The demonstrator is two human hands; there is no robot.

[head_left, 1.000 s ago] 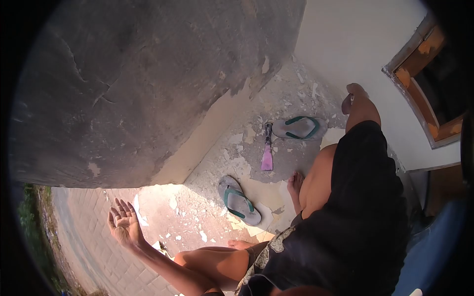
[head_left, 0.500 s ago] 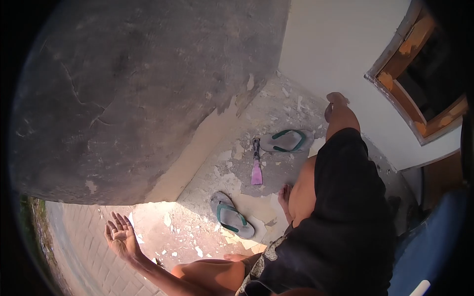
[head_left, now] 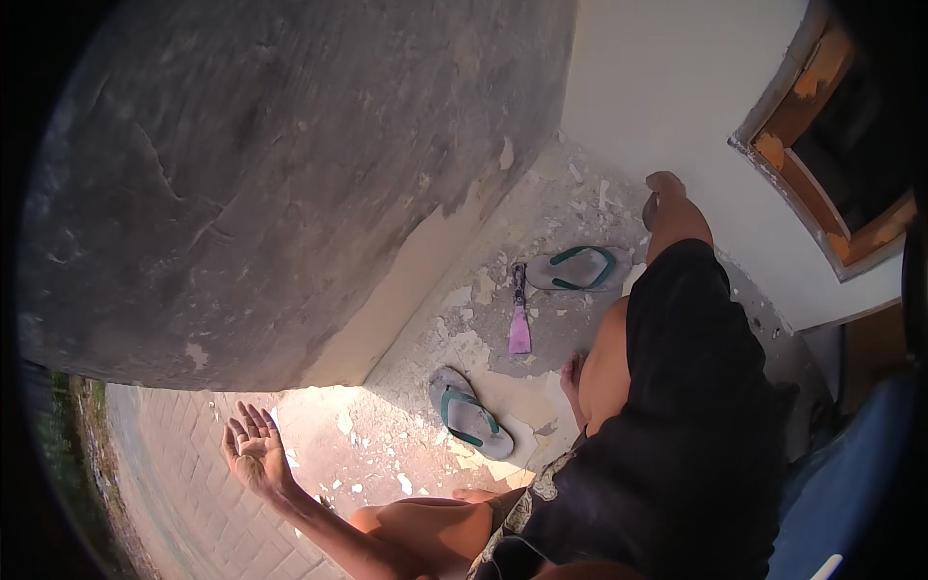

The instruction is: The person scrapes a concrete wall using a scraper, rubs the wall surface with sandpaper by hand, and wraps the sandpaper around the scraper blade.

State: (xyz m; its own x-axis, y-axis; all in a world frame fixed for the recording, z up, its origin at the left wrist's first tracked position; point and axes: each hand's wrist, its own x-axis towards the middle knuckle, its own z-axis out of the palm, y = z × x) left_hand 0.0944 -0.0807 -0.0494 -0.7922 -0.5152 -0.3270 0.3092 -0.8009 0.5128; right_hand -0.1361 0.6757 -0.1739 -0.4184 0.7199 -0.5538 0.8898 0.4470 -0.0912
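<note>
My left hand (head_left: 258, 452) is held out at the lower left, palm up with its fingers apart, and holds nothing. At the upper right my right hand (head_left: 665, 189) is near the pale wall, its fingers curled in and no object showing in them. A scraper with a pink blade (head_left: 520, 332) and a dark handle lies on the floor, untouched. Beside its handle rests a grey sandal with green straps (head_left: 580, 269). A second such sandal (head_left: 471, 414) lies lower down, nearer my left hand.
A large grey wall (head_left: 251, 193) with a peeled lower edge fills the upper left. The pale wall (head_left: 667, 87) holds a wooden window frame (head_left: 820, 198). Flakes of paint (head_left: 404, 483) litter the floor. Brick paving (head_left: 188, 464) runs along the lower left, and my bent knees are below.
The view has shifted slightly back and forth with my head. My left hand stays open, palm up, and the scraper and sandals lie in the same places on the floor.
</note>
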